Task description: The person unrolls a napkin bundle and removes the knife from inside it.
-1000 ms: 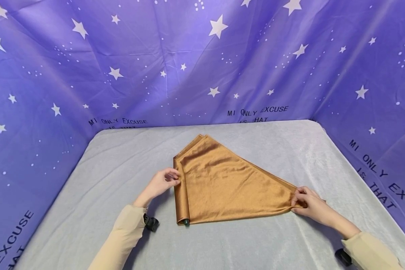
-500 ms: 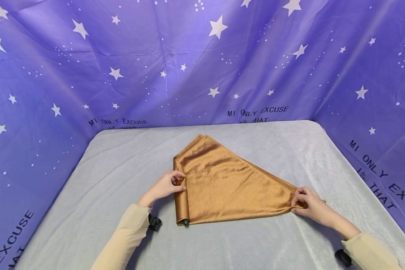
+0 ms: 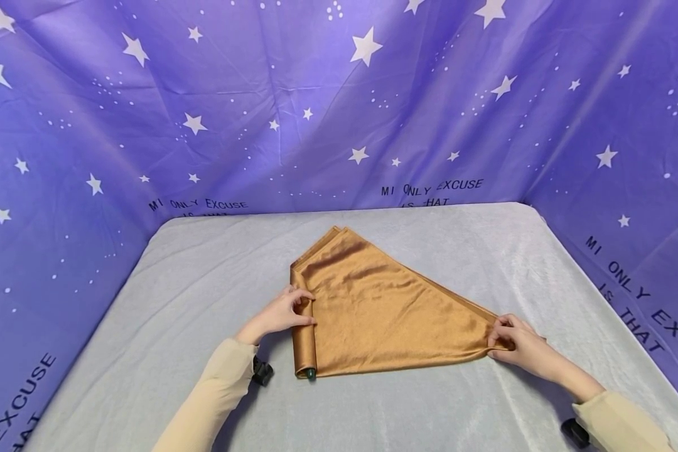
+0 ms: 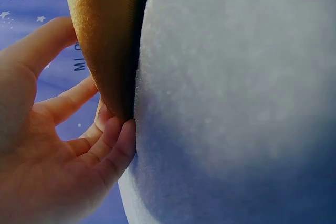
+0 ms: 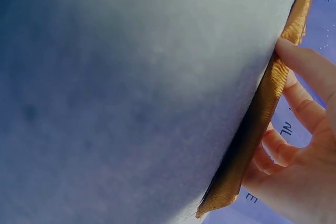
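Note:
A golden-brown satin cloth (image 3: 395, 314) lies folded in layers, with a point at the back and a long taper to the right. Its left edge is wound into a roll (image 3: 304, 345), and a dark green tip (image 3: 311, 373) pokes out at the near end; whatever it belongs to is hidden inside. My left hand (image 3: 285, 309) reaches over this roll and grips it, thumb and fingertips on its right side. At the tapered right end my right hand (image 3: 520, 345) pinches the cloth between thumb and fingers. The right wrist view shows the cloth's narrow edge (image 5: 265, 93) against those fingers.
A pale grey plush cover (image 3: 418, 408) spreads over the table under the cloth. Purple curtains (image 3: 294, 75) with white stars and black lettering enclose the back and sides. Black wrist cameras sit below both forearms, the left one (image 3: 262, 372) close to the roll.
My left hand has moved slightly right, from the roll's left side to over it, fingertips now at its right edge. The right hand and the cloth stay nearly in place.

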A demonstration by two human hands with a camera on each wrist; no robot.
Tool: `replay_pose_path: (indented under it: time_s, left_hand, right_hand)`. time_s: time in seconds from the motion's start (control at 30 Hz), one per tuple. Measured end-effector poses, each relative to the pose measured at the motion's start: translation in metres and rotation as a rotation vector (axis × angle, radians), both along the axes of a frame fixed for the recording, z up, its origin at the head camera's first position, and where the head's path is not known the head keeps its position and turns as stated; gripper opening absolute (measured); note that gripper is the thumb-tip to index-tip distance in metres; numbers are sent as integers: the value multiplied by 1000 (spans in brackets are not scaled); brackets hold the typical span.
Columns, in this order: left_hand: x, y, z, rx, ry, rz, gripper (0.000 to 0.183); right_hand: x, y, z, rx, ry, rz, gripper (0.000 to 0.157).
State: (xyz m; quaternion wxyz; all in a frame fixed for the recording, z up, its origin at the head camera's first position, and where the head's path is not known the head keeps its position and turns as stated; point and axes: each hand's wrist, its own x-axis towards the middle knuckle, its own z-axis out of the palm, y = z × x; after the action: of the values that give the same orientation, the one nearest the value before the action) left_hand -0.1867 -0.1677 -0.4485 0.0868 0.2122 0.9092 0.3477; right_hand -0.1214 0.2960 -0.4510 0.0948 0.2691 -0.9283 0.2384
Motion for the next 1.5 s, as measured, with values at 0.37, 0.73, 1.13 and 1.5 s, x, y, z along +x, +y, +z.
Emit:
replay_pose_path:
  time_s: [0.37, 0.73, 1.13, 1.5]
  left_hand:
    - [-4, 2, 7, -127, 27, -42, 42]
    - [-6, 2, 8, -167, 45, -95, 32]
    - [-6, -2, 6, -135, 65, -76, 28]
    - [-1, -13, 4, 44, -14, 22, 25]
  right_hand:
    - [0, 0, 0, 4, -5, 3, 31]
    - [1, -1, 2, -8, -35, -3, 30]
    - [1, -1, 3, -12, -57, -8, 29]
    - [1, 0, 3, -20, -70, -12, 29]
